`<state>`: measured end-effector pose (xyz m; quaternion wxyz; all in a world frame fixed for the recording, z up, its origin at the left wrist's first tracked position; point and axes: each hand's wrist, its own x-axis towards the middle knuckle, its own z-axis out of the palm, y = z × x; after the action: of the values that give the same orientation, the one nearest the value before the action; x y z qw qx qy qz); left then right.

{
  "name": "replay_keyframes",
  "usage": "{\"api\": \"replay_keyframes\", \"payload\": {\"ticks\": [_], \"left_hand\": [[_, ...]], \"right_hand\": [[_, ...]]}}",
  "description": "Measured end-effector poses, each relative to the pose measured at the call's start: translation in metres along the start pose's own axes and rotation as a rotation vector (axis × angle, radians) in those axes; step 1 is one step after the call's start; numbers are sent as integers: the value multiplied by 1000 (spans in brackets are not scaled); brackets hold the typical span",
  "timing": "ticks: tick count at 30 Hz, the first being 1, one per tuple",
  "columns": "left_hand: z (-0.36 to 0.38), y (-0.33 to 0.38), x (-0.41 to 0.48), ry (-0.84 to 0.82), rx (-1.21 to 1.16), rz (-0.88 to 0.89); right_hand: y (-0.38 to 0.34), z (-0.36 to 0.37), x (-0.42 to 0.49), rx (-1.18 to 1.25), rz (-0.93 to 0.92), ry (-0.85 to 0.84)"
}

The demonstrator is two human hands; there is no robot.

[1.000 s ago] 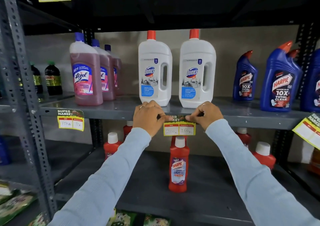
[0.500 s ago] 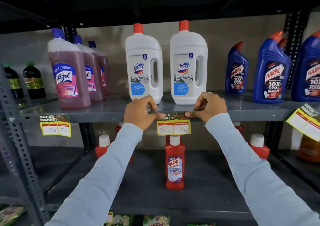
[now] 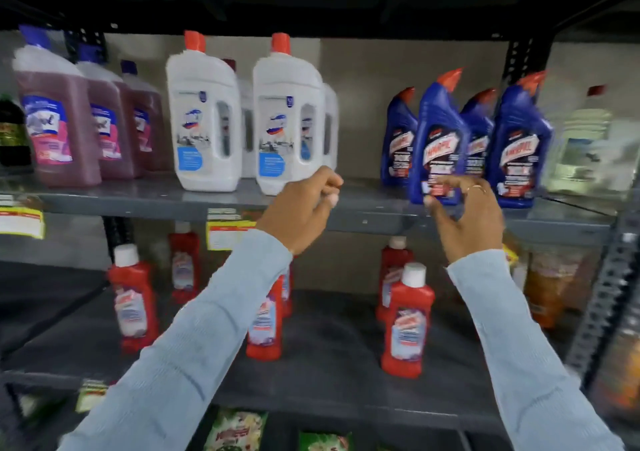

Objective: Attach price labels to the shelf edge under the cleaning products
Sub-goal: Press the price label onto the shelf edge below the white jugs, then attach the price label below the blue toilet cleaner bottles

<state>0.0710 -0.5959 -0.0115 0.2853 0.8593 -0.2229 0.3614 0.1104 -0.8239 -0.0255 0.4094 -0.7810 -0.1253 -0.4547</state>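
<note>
A yellow price label (image 3: pixel 225 230) hangs on the grey shelf edge (image 3: pixel 374 223) below the two white bottles (image 3: pixel 207 121); my left sleeve covers its right part. My left hand (image 3: pixel 301 208) is off the label, to its right, in front of the shelf edge, fingers curled together with nothing seen in them. My right hand (image 3: pixel 464 222) hovers with thumb and fingers apart before the blue Harpic bottles (image 3: pixel 440 145), holding nothing. Another yellow label (image 3: pixel 20 222) hangs at far left under the pink Lizol bottles (image 3: pixel 55 121). The view is motion-blurred.
Red Harpic bottles (image 3: pixel 407 319) stand on the lower shelf. A clear bottle (image 3: pixel 585 139) stands at the right end of the upper shelf. A perforated upright post (image 3: pixel 602 294) runs down the right side. A scrap of yellow label (image 3: pixel 509 253) shows behind my right wrist.
Both hands have let go of the label under the white bottles and moved right along the shelf edge. The view has swung right, toward the blue bottles.
</note>
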Motion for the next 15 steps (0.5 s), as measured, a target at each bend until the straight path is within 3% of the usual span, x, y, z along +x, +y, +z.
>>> {"api": "replay_keyframes", "payload": {"ticks": [4, 6, 9, 12, 15], "left_hand": [[72, 67, 32, -130, 67, 92], [101, 91, 48, -213, 168, 96], [136, 117, 67, -298, 409, 101], [156, 130, 81, -317, 641, 129], [161, 132, 88, -318, 725, 112]], "right_hand": [[72, -63, 0, -152, 147, 53], [102, -81, -2, -359, 226, -3], [131, -96, 2, -650, 152, -180], [134, -95, 8, -522, 89, -221], [130, -88, 11, -445, 46, -278]]}}
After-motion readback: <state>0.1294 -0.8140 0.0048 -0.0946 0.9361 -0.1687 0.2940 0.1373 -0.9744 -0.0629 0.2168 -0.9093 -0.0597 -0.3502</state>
